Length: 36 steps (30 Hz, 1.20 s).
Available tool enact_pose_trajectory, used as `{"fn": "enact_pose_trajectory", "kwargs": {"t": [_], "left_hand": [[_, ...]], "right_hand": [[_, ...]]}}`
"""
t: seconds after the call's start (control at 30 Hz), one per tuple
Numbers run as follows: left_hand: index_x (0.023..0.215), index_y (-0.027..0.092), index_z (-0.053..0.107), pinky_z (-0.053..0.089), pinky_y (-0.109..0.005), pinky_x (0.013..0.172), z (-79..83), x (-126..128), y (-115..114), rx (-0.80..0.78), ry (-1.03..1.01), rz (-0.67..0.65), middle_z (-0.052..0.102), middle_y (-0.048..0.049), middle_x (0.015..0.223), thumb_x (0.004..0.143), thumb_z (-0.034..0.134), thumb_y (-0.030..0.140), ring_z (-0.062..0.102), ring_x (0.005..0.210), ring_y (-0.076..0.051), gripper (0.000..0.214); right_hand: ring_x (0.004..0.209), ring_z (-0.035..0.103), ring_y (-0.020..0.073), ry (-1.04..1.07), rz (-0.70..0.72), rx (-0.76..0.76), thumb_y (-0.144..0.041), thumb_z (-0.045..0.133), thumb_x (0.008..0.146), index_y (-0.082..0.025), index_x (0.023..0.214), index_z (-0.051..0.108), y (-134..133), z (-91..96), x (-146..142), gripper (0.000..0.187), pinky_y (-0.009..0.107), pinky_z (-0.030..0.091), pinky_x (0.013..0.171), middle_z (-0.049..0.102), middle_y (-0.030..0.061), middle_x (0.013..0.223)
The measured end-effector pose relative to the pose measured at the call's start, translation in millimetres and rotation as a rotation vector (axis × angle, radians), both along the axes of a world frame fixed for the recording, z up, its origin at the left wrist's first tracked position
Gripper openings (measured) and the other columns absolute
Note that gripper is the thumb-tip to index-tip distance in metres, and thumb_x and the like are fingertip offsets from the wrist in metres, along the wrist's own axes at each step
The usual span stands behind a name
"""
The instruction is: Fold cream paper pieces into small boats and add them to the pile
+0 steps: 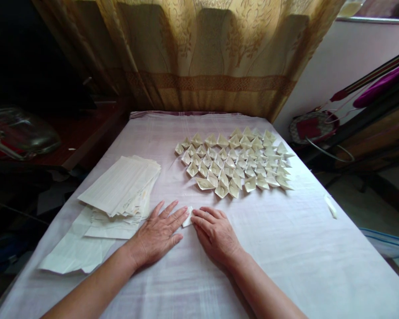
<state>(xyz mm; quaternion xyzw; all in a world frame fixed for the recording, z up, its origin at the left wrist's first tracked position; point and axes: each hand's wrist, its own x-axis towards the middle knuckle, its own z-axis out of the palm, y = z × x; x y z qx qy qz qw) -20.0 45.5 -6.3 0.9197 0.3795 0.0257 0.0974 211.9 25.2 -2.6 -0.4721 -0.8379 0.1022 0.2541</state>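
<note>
A small folded white paper [188, 218] lies flat on the cloth between my two hands. My left hand [159, 232] is spread palm down, its fingertips at the paper's left edge. Fingers pressed together, my right hand [216, 232] grips the paper's right edge; its thumb is hidden. Beyond the hands stand many folded paper boats [222, 166], packed closely in rows. To the left of my left hand is a stack of lined paper sheets [119, 184], with a loose creased sheet [76, 248] partly beneath it.
A pale checked cloth [286, 248] covers the table. Near its right edge lies a small white strip [330, 207]. A patterned gold curtain [202, 57] hangs behind the far edge. At the left stands a dark red cabinet [96, 128]; a bag [314, 126] is at the right.
</note>
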Motion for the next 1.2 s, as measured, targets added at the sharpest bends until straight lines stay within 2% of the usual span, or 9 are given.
{"fn": "enact_pose_trajectory", "kwargs": {"t": [0.1, 0.23, 0.43, 0.63, 1.0, 1.2], "left_hand": [[0.151, 0.034, 0.03, -0.004, -0.045, 0.12, -1.5, 3.2, -1.6, 0.009, 0.009, 0.01, 0.034, 0.0044, 0.157, 0.097, 0.047, 0.034, 0.02, 0.149, -0.023, 0.057], [0.148, 0.033, 0.038, -0.001, -0.048, 0.121, 0.9, 7.2, -3.7, 0.025, -0.005, 0.027, 0.039, 0.0025, 0.155, 0.096, 0.047, 0.032, 0.024, 0.147, -0.023, 0.053], [0.15, 0.027, 0.033, 0.009, -0.048, 0.122, 5.6, 6.1, -3.9, 0.028, -0.079, 0.022, 0.045, -0.003, 0.151, 0.096, 0.047, 0.028, 0.028, 0.146, -0.022, 0.056], [0.135, 0.033, 0.052, 0.009, -0.05, 0.122, 1.5, 0.2, -3.0, 0.018, -0.133, -0.01, 0.043, -0.0003, 0.153, 0.097, 0.048, 0.029, 0.028, 0.146, -0.021, 0.039], [0.14, 0.036, 0.047, 0.007, -0.049, 0.122, 6.4, 0.7, -5.0, -0.017, -0.055, -0.013, 0.039, 0.0015, 0.155, 0.095, 0.05, 0.03, 0.027, 0.146, -0.022, 0.046], [0.142, 0.039, 0.045, 0.01, -0.052, 0.12, 0.0, 1.5, -12.9, 0.067, -0.066, 0.042, 0.041, 0.0005, 0.154, 0.096, 0.048, 0.03, 0.029, 0.145, -0.025, 0.047]], "right_hand": [[0.117, 0.055, 0.025, -0.037, -0.04, -0.012, -0.021, 0.053, 0.093, -0.021, 0.121, 0.065, -0.6, -1.2, -0.3, 0.031, 0.041, 0.043, 0.097, 0.066, 0.0072, 0.128], [0.128, 0.048, 0.0288, -0.131, -0.121, -0.063, -0.025, 0.055, 0.091, -0.021, 0.132, 0.059, 0.1, -0.6, -3.2, 0.041, 0.045, 0.039, 0.103, 0.056, 0.0121, 0.14], [0.138, 0.039, 0.0307, -0.206, -0.146, -0.15, -0.024, 0.053, 0.091, -0.028, 0.139, 0.054, 2.4, 4.8, -10.0, 0.048, 0.047, 0.036, 0.105, 0.044, 0.0123, 0.15], [0.138, 0.039, 0.029, -0.209, -0.166, -0.183, -0.022, 0.054, 0.088, -0.029, 0.136, 0.056, 5.2, 6.4, -11.5, 0.049, 0.047, 0.035, 0.105, 0.043, 0.0114, 0.151], [0.138, 0.039, 0.0295, -0.218, -0.113, -0.161, -0.025, 0.054, 0.091, -0.029, 0.138, 0.055, 3.5, 6.9, -3.4, 0.047, 0.046, 0.035, 0.104, 0.044, 0.013, 0.15], [0.137, 0.04, 0.0312, -0.215, -0.155, -0.14, -0.032, 0.056, 0.093, -0.03, 0.134, 0.058, 0.6, 3.8, -3.4, 0.042, 0.048, 0.036, 0.104, 0.045, 0.0139, 0.149]]}}
